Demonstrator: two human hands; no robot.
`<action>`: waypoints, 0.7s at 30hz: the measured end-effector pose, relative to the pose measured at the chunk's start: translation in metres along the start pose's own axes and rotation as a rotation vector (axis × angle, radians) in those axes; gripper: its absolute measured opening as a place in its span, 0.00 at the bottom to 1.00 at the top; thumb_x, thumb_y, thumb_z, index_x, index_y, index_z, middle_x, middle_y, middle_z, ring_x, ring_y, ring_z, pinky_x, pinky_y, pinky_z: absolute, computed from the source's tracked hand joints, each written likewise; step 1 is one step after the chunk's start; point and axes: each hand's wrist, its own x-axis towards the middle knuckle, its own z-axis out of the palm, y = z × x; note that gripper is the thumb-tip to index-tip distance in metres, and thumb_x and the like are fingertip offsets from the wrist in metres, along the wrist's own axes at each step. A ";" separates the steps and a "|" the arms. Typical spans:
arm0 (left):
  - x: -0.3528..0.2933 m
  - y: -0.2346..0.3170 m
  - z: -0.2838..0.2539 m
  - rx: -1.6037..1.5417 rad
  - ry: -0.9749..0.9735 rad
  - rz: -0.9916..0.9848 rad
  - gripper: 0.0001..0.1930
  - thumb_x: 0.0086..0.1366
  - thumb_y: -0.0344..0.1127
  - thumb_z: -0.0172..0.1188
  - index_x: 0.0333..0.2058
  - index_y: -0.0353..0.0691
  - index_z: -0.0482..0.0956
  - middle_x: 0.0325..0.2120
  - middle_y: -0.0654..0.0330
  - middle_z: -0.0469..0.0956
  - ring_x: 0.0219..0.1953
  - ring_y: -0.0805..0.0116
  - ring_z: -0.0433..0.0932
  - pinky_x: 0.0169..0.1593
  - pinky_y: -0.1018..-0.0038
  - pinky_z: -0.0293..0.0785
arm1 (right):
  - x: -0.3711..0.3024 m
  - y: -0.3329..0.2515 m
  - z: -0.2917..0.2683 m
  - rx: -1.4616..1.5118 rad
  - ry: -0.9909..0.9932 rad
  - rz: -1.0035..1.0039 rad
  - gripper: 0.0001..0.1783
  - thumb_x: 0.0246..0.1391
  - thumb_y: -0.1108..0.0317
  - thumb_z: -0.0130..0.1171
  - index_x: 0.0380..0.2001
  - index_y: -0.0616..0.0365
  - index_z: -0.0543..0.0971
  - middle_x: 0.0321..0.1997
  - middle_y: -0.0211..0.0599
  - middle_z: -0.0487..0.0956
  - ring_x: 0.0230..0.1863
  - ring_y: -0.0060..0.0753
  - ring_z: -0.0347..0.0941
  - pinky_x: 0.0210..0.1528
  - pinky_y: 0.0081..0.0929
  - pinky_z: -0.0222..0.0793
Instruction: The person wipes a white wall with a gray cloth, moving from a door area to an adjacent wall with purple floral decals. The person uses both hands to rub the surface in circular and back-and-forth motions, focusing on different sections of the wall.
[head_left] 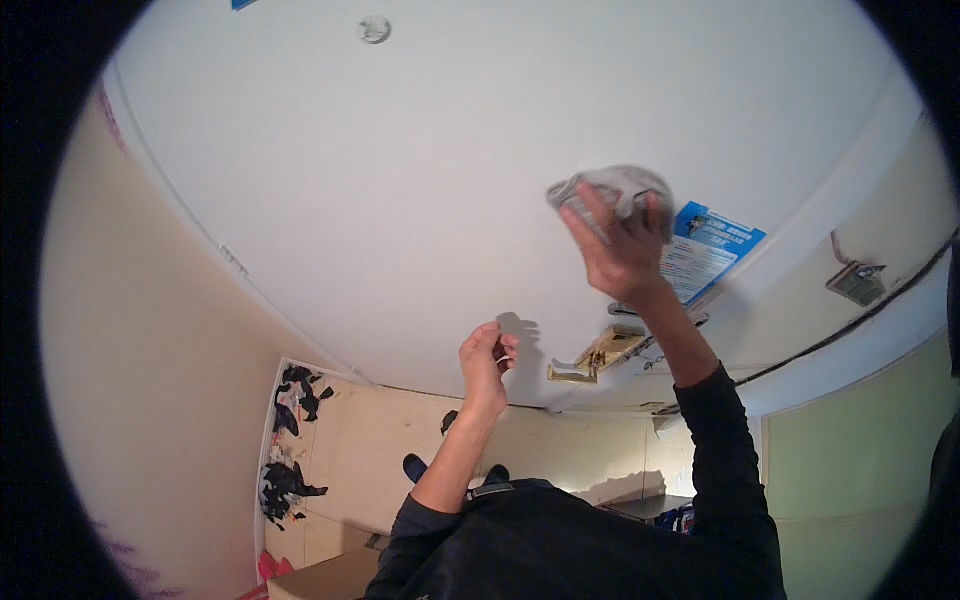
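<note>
My right hand (625, 255) is closed on a grey cloth (640, 185), which lies bunched against a white door (430, 180). The cloth and the fingers are slightly blurred. Just right of that hand, a blue and white printed sheet (715, 250) is fixed to the door. My left hand (485, 360) is raised lower down, in front of the door, with its fingers loosely curled and a little apart. Nothing shows in it, and its shadow falls on the door beside it. Between my two arms is a brass-coloured door handle (575, 373) with its plate, partly behind my right forearm.
A round fitting (375, 30) sits high on the door, and a hinge (233, 260) is on its left edge. Black scraps (290, 480) lie on the floor at lower left, near a cardboard box (335, 577). A metal strike plate (857, 283) is on the right frame.
</note>
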 end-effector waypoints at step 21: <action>-0.004 -0.021 -0.004 0.094 -0.057 -0.089 0.07 0.71 0.42 0.56 0.38 0.47 0.76 0.25 0.64 0.81 0.25 0.76 0.75 0.29 0.77 0.69 | -0.112 -0.055 0.037 0.221 -0.457 -0.115 0.34 0.49 0.69 0.59 0.63 0.50 0.73 0.69 0.27 0.70 0.58 0.32 0.69 0.57 0.42 0.63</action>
